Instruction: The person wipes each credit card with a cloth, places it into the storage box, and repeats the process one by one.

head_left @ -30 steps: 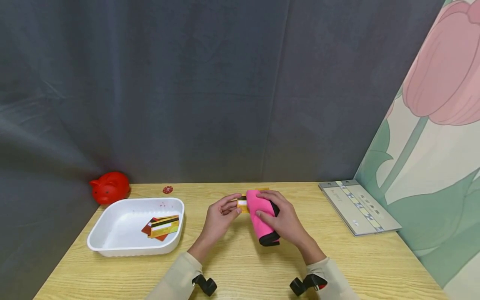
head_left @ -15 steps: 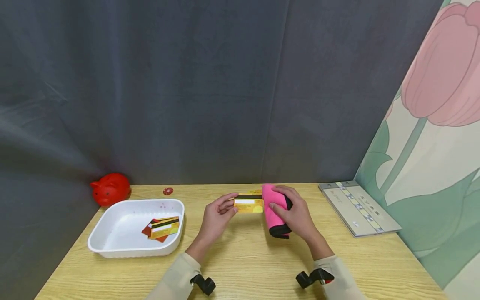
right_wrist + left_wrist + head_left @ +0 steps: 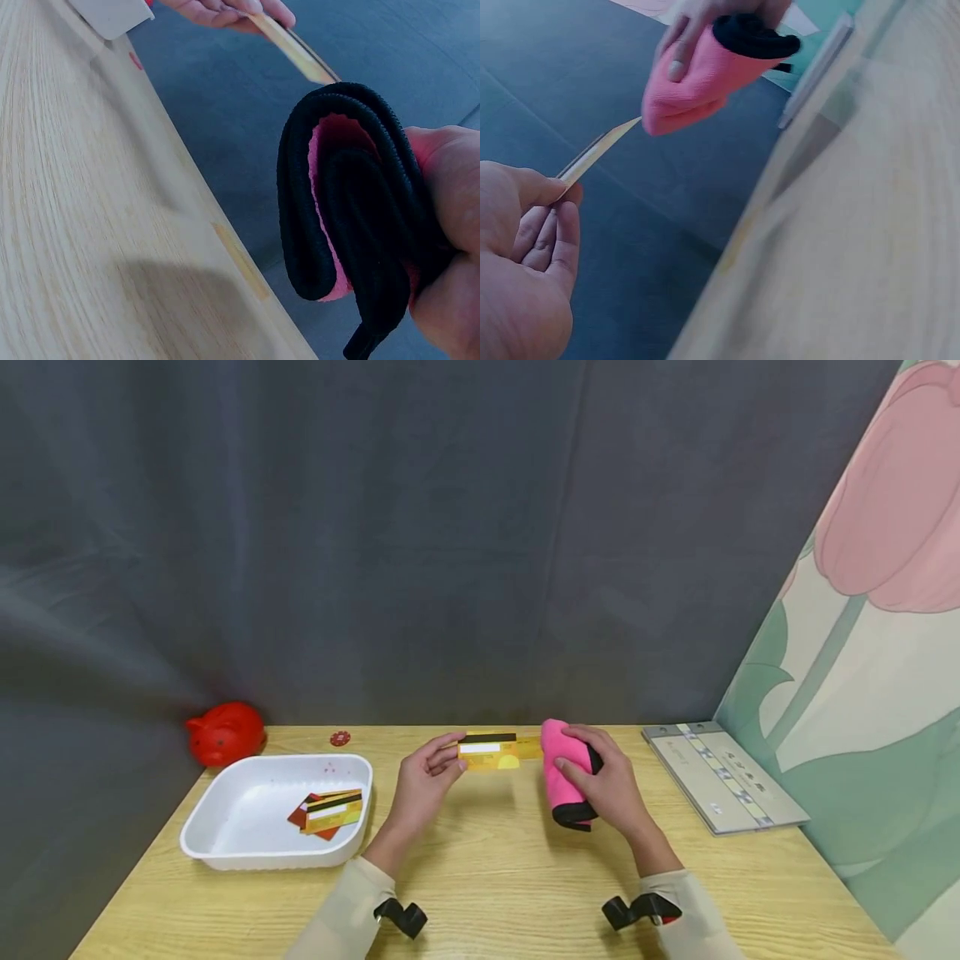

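My left hand [image 3: 422, 781] pinches a gold bank card [image 3: 487, 758] by its left end, between thumb and fingers. The card is held up above the table, its dark stripe and white strip showing in the head view. In my right hand [image 3: 611, 781] is a pink folded cloth [image 3: 564, 772] with black edging, gripped around its folds. The cloth [image 3: 690, 82] is to the right of the card [image 3: 600, 150]; whether they touch in the left wrist view I cannot tell. From the right wrist, the black-edged layers of the cloth [image 3: 360, 202] show end-on.
Another yellow card [image 3: 531, 747] lies on the table behind the held one. At left is a white tray [image 3: 225, 852] with several cards [image 3: 330, 814]. Behind it are a red piggy bank [image 3: 227, 735] and a red chip [image 3: 340, 738]. A grey album [image 3: 723, 777] lies at right.
The cloth in my right hand has moved right and off the card, which it partly covered. My left hand has shifted slightly left and up with the card, now bared.
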A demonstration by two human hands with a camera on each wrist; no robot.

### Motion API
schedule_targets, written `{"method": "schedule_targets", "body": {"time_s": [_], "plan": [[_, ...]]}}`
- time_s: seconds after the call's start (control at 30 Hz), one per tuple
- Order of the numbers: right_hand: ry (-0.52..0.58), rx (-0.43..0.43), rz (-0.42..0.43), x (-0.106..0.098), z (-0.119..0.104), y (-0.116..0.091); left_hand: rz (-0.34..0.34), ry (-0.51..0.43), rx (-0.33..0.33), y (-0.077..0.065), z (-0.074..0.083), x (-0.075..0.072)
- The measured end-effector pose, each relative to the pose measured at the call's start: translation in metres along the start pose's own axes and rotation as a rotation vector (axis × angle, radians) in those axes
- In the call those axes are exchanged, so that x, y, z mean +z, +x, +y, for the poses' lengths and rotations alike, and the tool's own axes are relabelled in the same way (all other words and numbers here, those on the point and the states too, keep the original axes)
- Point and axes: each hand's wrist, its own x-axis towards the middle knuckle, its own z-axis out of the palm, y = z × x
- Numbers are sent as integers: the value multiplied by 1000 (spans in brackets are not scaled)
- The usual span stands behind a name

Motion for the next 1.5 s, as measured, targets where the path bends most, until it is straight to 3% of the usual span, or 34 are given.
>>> {"method": "schedule_targets", "body": {"time_s": [0.23, 0.47, 0.63, 0.8, 0.97, 1.3, 1.5], "plan": [[22, -6, 4, -3, 1, 1, 77, 6, -3, 4, 22, -26], [29, 6, 17, -5, -2, 0, 135, 85, -21, 4, 40, -72], [29, 7, 16, -6, -2, 1, 208, 153, -53, -5, 46, -108], [42, -5, 12, -5, 0, 2, 282, 215, -111, -17, 46, -136], [41, 1, 9, -6, 0, 2, 329, 247, -134, -26, 43, -154], [47, 5, 13, -8, 0, 0, 352, 282, -194, -31, 32, -186], [38, 5, 12, -9, 1, -1, 327, 272, -230, -30, 23, -198]]}}
